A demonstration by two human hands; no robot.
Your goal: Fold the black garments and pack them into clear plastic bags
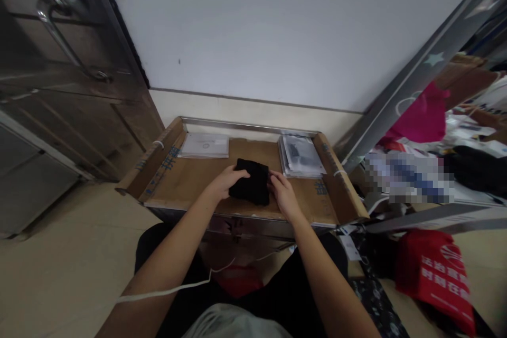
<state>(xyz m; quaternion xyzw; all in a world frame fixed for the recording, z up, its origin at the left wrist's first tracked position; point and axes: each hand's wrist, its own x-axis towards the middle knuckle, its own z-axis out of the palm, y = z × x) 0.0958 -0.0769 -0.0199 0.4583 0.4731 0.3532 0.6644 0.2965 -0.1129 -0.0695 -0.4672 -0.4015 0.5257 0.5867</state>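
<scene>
A folded black cloth item (250, 184) is held just over the cardboard-lined table, between my two hands. My left hand (226, 181) grips its left edge, thumb lying on top and fingers out of sight beneath. At the right edge, my right hand (282, 193) has its fingers bent against the cloth's side; whether they pinch it is hard to see. Behind to the right lies a stack of clear plastic packets (301, 156) with dark contents. Flat white packets (205, 145) with a small printed mark lie at the back left.
Cardboard (186, 182) with raised sides lines the table against the wall. A metal door with a handle (65, 42) is at left. Cluttered shelving (447, 211) stands at right, with a red bag (435, 274) below. A white cord (170, 290) crosses near my lap.
</scene>
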